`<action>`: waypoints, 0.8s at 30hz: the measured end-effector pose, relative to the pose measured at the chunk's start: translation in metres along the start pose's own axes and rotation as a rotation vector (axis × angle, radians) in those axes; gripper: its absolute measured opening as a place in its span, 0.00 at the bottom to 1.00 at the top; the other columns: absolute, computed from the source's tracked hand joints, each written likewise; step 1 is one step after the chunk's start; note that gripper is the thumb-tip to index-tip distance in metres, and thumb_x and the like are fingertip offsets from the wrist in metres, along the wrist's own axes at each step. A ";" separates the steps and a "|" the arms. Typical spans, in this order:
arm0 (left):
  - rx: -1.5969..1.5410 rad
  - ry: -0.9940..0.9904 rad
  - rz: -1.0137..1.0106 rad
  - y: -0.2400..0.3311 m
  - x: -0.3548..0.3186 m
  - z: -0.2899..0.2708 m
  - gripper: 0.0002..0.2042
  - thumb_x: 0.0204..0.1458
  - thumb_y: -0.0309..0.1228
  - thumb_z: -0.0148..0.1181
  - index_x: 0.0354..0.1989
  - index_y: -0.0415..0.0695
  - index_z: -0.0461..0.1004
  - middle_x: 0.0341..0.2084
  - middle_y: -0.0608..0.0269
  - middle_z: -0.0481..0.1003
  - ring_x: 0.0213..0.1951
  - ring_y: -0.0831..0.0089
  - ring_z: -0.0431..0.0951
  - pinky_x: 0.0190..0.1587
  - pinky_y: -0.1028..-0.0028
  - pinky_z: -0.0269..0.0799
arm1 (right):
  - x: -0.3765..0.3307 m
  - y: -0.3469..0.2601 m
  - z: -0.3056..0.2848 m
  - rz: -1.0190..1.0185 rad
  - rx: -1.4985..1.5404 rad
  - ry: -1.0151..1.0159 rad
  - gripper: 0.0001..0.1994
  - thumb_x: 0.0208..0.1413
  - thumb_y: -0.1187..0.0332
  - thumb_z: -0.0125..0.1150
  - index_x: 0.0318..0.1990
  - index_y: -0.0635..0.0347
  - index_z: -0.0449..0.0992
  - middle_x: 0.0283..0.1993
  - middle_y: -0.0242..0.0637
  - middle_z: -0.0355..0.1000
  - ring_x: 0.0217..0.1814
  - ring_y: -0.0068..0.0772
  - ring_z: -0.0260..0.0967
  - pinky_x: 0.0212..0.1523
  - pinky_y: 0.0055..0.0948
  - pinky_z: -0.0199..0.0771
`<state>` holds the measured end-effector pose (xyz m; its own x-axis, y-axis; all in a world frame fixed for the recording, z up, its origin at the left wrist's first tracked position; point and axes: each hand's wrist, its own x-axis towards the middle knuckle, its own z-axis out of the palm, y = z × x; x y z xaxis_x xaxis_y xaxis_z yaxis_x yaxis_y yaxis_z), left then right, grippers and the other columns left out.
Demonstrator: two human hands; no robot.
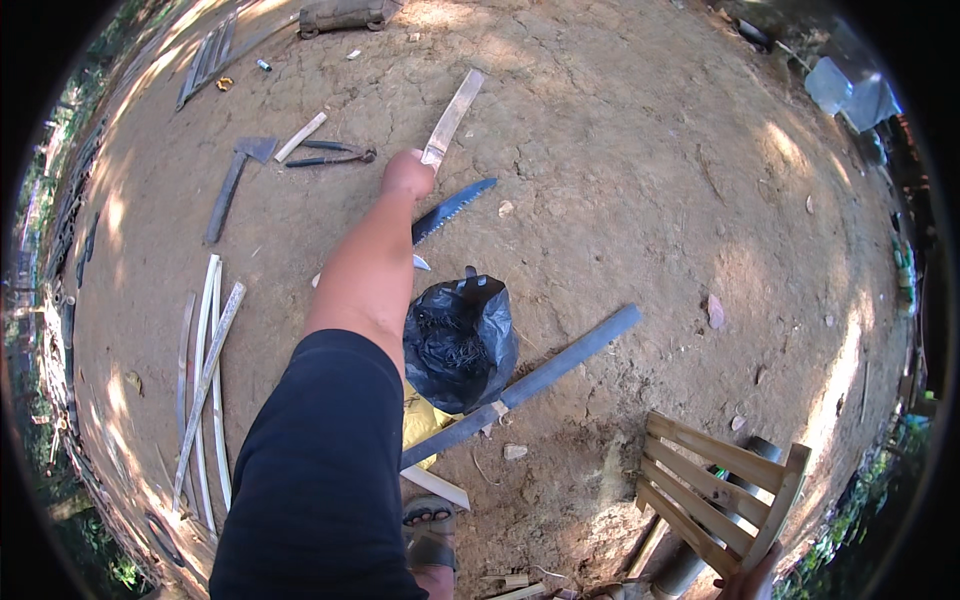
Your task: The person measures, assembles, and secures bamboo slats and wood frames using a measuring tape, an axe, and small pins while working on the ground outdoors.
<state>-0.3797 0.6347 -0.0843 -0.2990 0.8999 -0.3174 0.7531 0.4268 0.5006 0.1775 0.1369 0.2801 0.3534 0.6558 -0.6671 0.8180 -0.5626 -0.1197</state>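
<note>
"Frame (757, 460): where do you have it?"

"Low on your right, tilted, its near corner held in your right hand (757, 581)."

"And your left hand (408, 176)?"

"Reached out ahead, at the near end of a strip (455, 112). Its fingers are hidden, so you cannot tell the grip. A saw (455, 210) and black bag (495, 345) lie nearer you."

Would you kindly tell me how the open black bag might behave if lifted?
The black bag would probably sag and fold, its thin rim being crumpled. The dark, nail-like pieces inside could make it heavy for its size, and may spill through its open top.
</note>
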 end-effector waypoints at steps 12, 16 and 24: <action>-0.645 -0.591 0.105 -0.006 -0.273 -0.092 0.12 0.65 0.33 0.60 0.53 0.44 0.76 0.39 0.73 0.78 0.40 0.84 0.74 0.44 0.78 0.70 | 0.013 -0.020 -0.001 -0.143 0.231 0.153 0.26 0.65 0.77 0.44 0.69 0.67 0.49 0.49 0.64 0.73 0.36 0.55 0.79 0.30 0.42 0.83; -0.616 -0.663 0.070 -0.028 -0.379 -0.099 0.12 0.64 0.31 0.60 0.53 0.42 0.76 0.41 0.71 0.80 0.42 0.84 0.76 0.45 0.78 0.70 | 0.022 -0.013 -0.016 -0.110 0.283 0.077 0.25 0.68 0.76 0.45 0.70 0.63 0.49 0.50 0.58 0.74 0.38 0.45 0.79 0.32 0.37 0.84; -0.735 -0.652 0.049 -0.025 -0.493 -0.100 0.12 0.64 0.27 0.59 0.53 0.38 0.76 0.41 0.70 0.79 0.41 0.85 0.74 0.47 0.79 0.70 | 0.030 0.104 0.007 -0.215 0.995 -0.027 0.27 0.70 0.71 0.48 0.73 0.54 0.50 0.59 0.52 0.73 0.52 0.41 0.79 0.39 0.33 0.87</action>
<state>-0.3098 0.1888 0.1403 0.2706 0.7868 -0.5547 0.1379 0.5385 0.8313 0.2703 0.0948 0.2428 0.2229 0.7873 -0.5748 0.1101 -0.6062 -0.7877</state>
